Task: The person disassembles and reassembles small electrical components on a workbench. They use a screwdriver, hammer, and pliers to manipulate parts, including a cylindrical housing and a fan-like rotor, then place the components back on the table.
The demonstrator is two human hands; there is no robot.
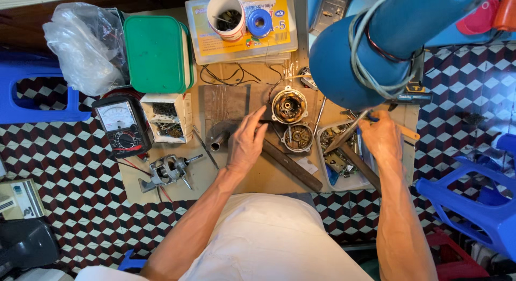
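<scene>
My left hand [247, 141] lies flat on a dark metal plate [226, 103] on a low wooden board [204, 173], fingers stretched toward a round motor stator with copper windings [289, 106]. A second round motor part [298, 136] sits just below it. My right hand [382, 137] reaches into a clear plastic tray of tools [344, 157] and grips a slim tool handle [344, 135] there. A long dark metal bar [293, 165] lies slanted between my two hands.
A black analog multimeter [122, 125], a white box of small parts [169, 117], a green lidded box [157, 52], a plastic bag [83, 44] and a loose motor rotor [169, 171] lie left. A blue fan housing with coiled cable [371, 44] hangs at upper right. Blue stools [478, 206] flank the board.
</scene>
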